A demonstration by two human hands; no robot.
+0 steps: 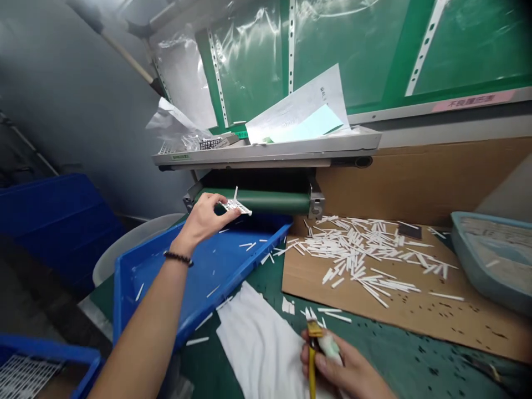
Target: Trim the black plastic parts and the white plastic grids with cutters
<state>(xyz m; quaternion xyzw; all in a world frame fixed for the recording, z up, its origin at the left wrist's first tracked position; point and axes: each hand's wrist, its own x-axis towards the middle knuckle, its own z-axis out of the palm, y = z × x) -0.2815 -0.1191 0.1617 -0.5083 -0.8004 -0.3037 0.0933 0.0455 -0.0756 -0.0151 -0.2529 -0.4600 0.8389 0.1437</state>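
Pinched between the thumb and fingers of my left hand (208,217) is a small white plastic grid (236,205), with a thin white stub standing up from it. That hand is raised over the blue tray (120,288), in front of a green conveyor roller. My right hand (338,363) is lower, above the white cloth (257,338), and grips side cutters (313,332) with yellow handles and jaws pointing away from me. Something pale green and white, perhaps a wrapping, shows at the cutters' other handle. Part of the cutters is covered by my fingers.
Many white plastic sticks (357,249) lie heaped on a cardboard sheet (307,274). A light-blue basin (477,266) stands at the right. The conveyor roller (266,200) sits beneath a shelf (291,148) holding papers. White grids (27,377) lie in another blue bin at lower left.
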